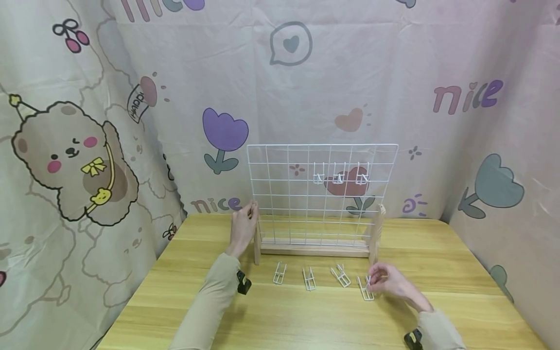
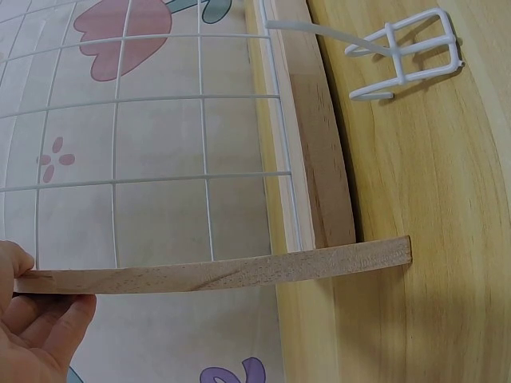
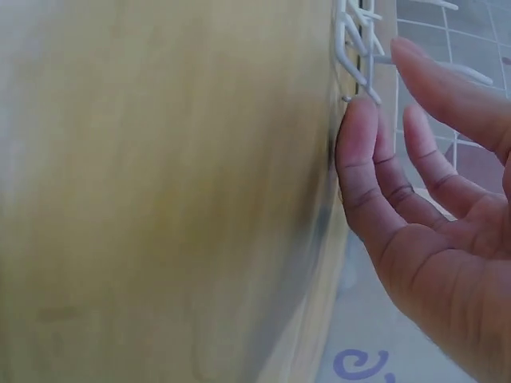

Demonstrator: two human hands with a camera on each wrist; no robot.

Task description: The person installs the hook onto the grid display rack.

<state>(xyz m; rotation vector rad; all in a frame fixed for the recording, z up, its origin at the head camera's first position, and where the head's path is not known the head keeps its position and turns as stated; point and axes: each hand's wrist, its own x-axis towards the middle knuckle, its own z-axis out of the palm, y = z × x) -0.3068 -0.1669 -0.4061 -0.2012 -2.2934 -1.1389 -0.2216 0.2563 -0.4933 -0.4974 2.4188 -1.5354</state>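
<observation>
My left hand pinches the top of the left wooden upright of a stand that holds a white wire grid panel. In the left wrist view, thumb and fingers lie on opposite sides of that upright. My right hand is at the rightmost white wire hook on the table. Its fingertips are right at the hook, with a gap between thumb and index finger in the right wrist view. Three white hooks hang on the grid's upper right part.
Other loose white hooks lie in a row before the stand: a left one, a middle one and a tilted one. The stand's base bar runs behind them on the wooden table. A printed curtain hangs behind.
</observation>
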